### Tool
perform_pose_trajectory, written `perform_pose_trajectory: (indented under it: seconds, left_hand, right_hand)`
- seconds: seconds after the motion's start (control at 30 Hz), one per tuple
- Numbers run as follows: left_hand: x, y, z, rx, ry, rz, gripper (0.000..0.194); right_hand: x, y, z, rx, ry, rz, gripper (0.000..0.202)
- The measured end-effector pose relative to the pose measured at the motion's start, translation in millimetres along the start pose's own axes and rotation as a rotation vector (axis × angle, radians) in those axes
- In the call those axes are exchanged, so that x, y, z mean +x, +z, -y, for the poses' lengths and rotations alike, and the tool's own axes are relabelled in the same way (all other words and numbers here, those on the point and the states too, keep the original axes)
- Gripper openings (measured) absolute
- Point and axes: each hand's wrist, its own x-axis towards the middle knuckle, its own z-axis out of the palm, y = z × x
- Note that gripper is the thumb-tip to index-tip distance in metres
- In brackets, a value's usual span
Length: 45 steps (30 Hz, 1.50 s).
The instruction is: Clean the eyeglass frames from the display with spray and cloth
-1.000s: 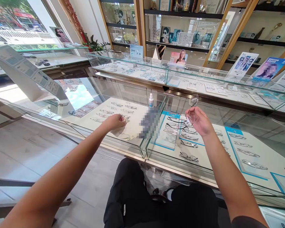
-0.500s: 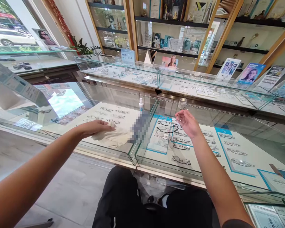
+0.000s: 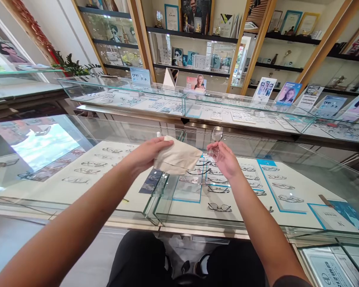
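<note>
A cream cloth (image 3: 178,157) hangs from my left hand (image 3: 148,151), its thumb and fingers pinched on the cloth's left edge. To the right, my right hand (image 3: 225,159) grips a pair of thin-rimmed glasses (image 3: 217,134) upright, one clear lens above the fingers and the other behind them. The cloth's right corner is just short of my right fingertips. Both hands are raised over a glass display case (image 3: 157,226). The white cap of a bottle (image 3: 158,134) peeks out behind my left hand; its body is hidden.
Rows of glasses (image 3: 219,207) lie inside the case under the glass. A dark blue card (image 3: 149,183) is below the cloth. Farther back runs a second glass case (image 3: 185,104) with upright cards, and shelves (image 3: 191,34) stand behind it.
My left hand has lifted the cloth off the case and brought it right, close to the glasses. My right hand keeps its hold on them. The view has shifted to the right.
</note>
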Motion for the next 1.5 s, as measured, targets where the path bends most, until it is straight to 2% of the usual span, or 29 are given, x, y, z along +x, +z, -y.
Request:
perform_pose_trajectory:
  seconds: [0.07, 0.13, 0.23, 0.33, 0.43, 0.6, 0.73, 0.87, 1.1, 1.2, 1.3, 1.5]
  left_hand:
    - [12.3, 27.9, 6.8, -0.084, -0.074, 0.11, 0.037]
    - [22.7, 51.9, 15.3, -0.157, -0.076, 0.167, 0.043]
    - [35.3, 77.3, 26.5, -0.234, 0.047, 0.118, 0.052]
    - [44.8, 89.6, 33.0, -0.308, 0.148, 0.033, 0.059]
    - [48.8, 93.2, 38.7, -0.313, 0.156, 0.063, 0.061]
    - [46.1, 91.9, 56.3, -0.223, 0.249, 0.115, 0.05]
    - [44.5, 88.2, 66.2, -0.198, 0.285, 0.082, 0.046]
    - [43.2, 85.8, 66.6, -0.221, 0.31, 0.047, 0.045]
    - [36.3, 89.7, 58.8, -0.233, 0.265, 0.154, 0.046]
    - [35.3, 91.9, 56.4, -0.218, 0.266, 0.128, 0.048]
    - [35.8, 92.9, 57.1, -0.161, 0.328, 0.075, 0.042]
    - [36.2, 94.1, 61.6, -0.244, 0.288, 0.118, 0.041]
  right_hand:
    - [2.1, -0.6, 0.4, -0.012, -0.033, -0.043, 0.028]
    - [4.8, -2.6, 0.4, -0.031, -0.07, -0.08, 0.028]
    - [7.9, -5.9, 0.9, -0.06, -0.1, -0.118, 0.028]
    - [7.8, -5.9, 1.8, -0.074, -0.082, -0.126, 0.03]
    - [4.6, -1.7, 1.0, -0.096, -0.053, -0.096, 0.03]
    - [-1.0, 6.9, -4.9, -0.155, -0.027, -0.048, 0.033]
    - [-3.7, 10.4, -10.4, -0.204, 0.002, -0.023, 0.032]
    - [-4.8, 10.1, -14.7, -0.271, 0.022, 0.019, 0.031]
    - [-3.6, 9.4, -16.0, -0.267, 0.02, -0.023, 0.033]
    - [-3.8, 12.6, -14.7, -0.247, 0.033, -0.021, 0.036]
    - [-4.6, 14.9, -14.3, -0.223, 0.047, 0.012, 0.037]
    - [-5.6, 14.9, -14.0, -0.196, 0.052, 0.043, 0.034]
